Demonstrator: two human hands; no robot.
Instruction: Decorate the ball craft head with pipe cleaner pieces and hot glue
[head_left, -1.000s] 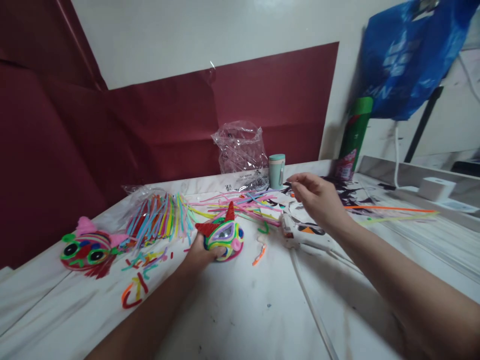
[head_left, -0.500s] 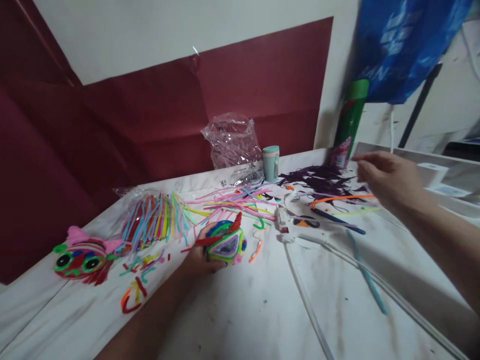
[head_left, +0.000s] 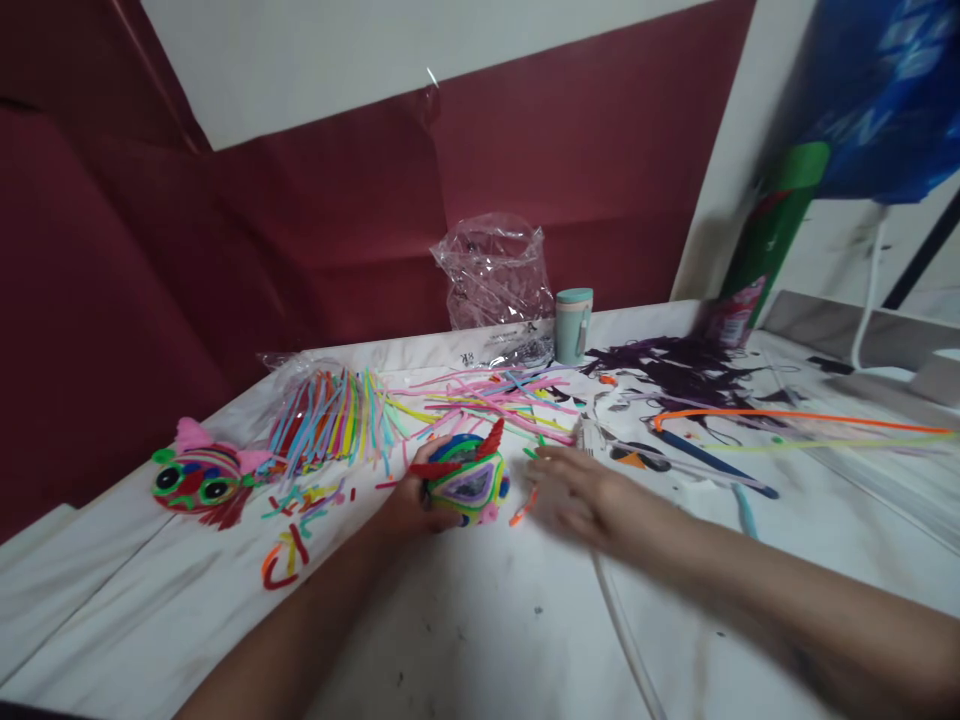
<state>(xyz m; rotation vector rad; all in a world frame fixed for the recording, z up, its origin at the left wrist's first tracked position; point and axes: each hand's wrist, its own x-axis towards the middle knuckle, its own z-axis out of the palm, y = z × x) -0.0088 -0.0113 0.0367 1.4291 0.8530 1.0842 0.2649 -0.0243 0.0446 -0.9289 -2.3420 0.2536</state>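
My left hand (head_left: pixel 427 500) is closed round a craft figure covered in coloured pipe cleaners (head_left: pixel 465 490), with two red horn-like points and a lilac-edged triangle. Close to its right is my right hand (head_left: pixel 581 490), blurred by motion. Its fingertips are at a short green pipe cleaner piece (head_left: pixel 537 446); whether they grip it is unclear. An orange-tipped piece (head_left: pixel 523 508) lies between the hands. The white glue gun (head_left: pixel 588 436) is mostly hidden behind my right hand. A finished-looking pipe cleaner animal face (head_left: pixel 196 478) with big black eyes rests at the left.
Bundled pipe cleaners (head_left: pixel 330 415) and loose strips (head_left: pixel 495 405) lie behind the figure, cut scraps (head_left: pixel 300 508) to the left. A lidded cup (head_left: pixel 574 328), a clear plastic bag (head_left: pixel 495 280), purple shreds (head_left: pixel 675 365) and a green bottle (head_left: pixel 780 230) stand or lie farther back.
My right hand has come from the back right, near the bottle, down and left to the small pieces beside the figure. My left hand still holds the figure. The view has turned slightly left.
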